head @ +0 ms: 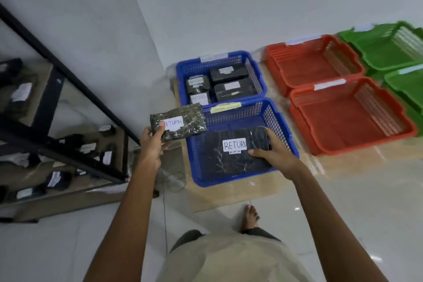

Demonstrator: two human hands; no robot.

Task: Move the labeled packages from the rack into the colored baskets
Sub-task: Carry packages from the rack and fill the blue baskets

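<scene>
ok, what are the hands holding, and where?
Left hand grips the small package by its left end; right hand holds the large package by its right edge.

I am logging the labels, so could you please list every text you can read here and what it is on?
"RETURN": white label on the small package in the left hand.
"RETURN", with a date too small to read: label on the large package under the right hand.
Basket tags and rack labels: too blurred.
</scene>
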